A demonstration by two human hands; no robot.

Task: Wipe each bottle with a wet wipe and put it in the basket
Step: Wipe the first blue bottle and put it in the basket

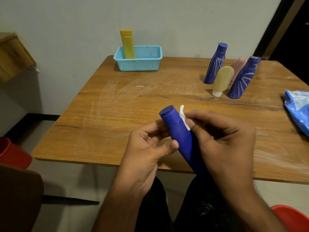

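My left hand (147, 148) grips a blue bottle (180, 134) near its cap, tilted with the cap pointing up and away from me. My right hand (224, 139) pinches a white wet wipe (184, 118) against the bottle's neck. The bottle's lower end is hidden behind my right hand. A light blue basket (150, 64) stands at the table's far edge with a yellow bottle (128, 44) upright in its left end. Two streaked blue bottles (215, 64) (242, 79), a cream bottle (221, 81) standing on its white cap and a pink bottle (237, 67) stand at the far right.
A blue wipe packet (299, 113) lies at the table's right edge. White smears mark the wooden table (117, 114). A red object (11, 153) sits at the left, a red seat (291, 218) at the lower right. A wall is behind the table.
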